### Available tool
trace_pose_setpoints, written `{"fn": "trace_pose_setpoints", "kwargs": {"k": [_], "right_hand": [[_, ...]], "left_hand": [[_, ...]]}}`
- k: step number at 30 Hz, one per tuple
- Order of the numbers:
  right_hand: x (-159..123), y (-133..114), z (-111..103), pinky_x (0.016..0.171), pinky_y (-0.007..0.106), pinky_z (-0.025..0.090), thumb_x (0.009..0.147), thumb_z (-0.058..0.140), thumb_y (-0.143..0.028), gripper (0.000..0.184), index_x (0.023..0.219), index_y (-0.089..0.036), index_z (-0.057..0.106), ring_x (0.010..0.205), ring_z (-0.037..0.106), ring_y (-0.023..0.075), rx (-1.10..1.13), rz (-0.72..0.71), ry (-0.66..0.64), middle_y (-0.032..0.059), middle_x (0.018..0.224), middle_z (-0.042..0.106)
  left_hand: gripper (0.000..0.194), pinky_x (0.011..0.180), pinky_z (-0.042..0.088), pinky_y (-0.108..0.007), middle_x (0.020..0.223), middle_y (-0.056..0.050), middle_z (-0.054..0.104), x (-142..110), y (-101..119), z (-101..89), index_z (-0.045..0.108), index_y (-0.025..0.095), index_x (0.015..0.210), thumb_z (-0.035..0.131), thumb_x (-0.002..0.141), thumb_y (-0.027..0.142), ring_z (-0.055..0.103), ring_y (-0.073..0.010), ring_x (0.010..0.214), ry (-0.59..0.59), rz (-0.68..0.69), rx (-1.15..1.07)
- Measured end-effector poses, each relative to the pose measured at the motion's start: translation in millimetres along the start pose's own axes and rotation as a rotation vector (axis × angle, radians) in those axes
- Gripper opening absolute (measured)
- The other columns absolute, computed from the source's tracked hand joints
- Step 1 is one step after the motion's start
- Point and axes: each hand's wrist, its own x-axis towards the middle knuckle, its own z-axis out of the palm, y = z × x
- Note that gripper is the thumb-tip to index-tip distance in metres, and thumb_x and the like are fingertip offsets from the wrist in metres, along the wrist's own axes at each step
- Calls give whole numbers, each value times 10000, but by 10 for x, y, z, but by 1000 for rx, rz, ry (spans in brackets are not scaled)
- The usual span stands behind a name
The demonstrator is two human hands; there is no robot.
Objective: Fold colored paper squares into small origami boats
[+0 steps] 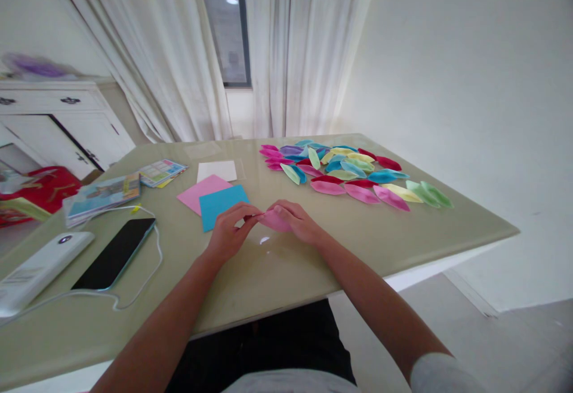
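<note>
Between my two hands, just above the table, is a piece of folded pink paper [275, 221]. My left hand [230, 229] pinches its left tip between thumb and fingers. Closed around its right side is my right hand [298, 220], whose fingers partly cover the paper. Left of and beyond my left hand lie a blue paper square [222, 205] and, partly under it, a pink paper square [201, 193]. Farther back, a white sheet [217, 170] rests flat. Many folded leaf-shaped paper pieces [329, 188] in pink, red, blue, green, yellow and purple spread across the table's back right.
At the left are a phone [114, 254], a white power bank [45, 271] with a white cable [160, 250], and booklets [107, 196]. The table [380, 244] has its right corner near the wall. A white cabinet [67, 118] and curtains [165, 53] stand behind.
</note>
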Motion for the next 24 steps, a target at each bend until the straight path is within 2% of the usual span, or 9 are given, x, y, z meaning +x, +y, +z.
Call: {"fn": "trace_pose_setpoints", "kwargs": {"k": [3, 9, 17, 24], "right_hand": [[7, -6, -6, 862, 338, 469, 1097, 392, -601, 541, 1033, -194, 743, 921, 644, 209, 9, 15, -2, 51, 988, 726], [19, -5, -7, 900, 339, 485, 1072, 444, -619, 523, 1038, -192, 743, 964, 647, 220, 37, 23, -21, 57, 1009, 730], [5, 21, -11, 812, 307, 473, 1061, 486, -609, 498, 1053, -185, 748, 894, 628, 198, 62, 21, -43, 45, 977, 716], [10, 11, -6, 796, 305, 460, 1036, 489, -668, 553, 1012, -177, 742, 872, 615, 197, 42, 19, -37, 34, 928, 697]], "left_hand": [[198, 773, 618, -346, 1031, -45, 721, -1, 18, 7, 696, 163, 1084, 656, 1032, 350, 700, -166, 857, 5, 5, -1], [207, 788, 619, -357, 1049, -50, 722, -10, 7, 11, 696, 162, 1096, 655, 1032, 354, 704, -172, 875, -14, -40, -29], [242, 808, 625, -375, 1078, -59, 729, -1, -7, -12, 696, 160, 1126, 663, 1027, 378, 715, -183, 898, -99, -187, -113], [265, 809, 624, -381, 1095, -63, 722, -18, -48, 4, 687, 160, 1157, 663, 1025, 387, 712, -187, 904, -94, -265, -158]]}}
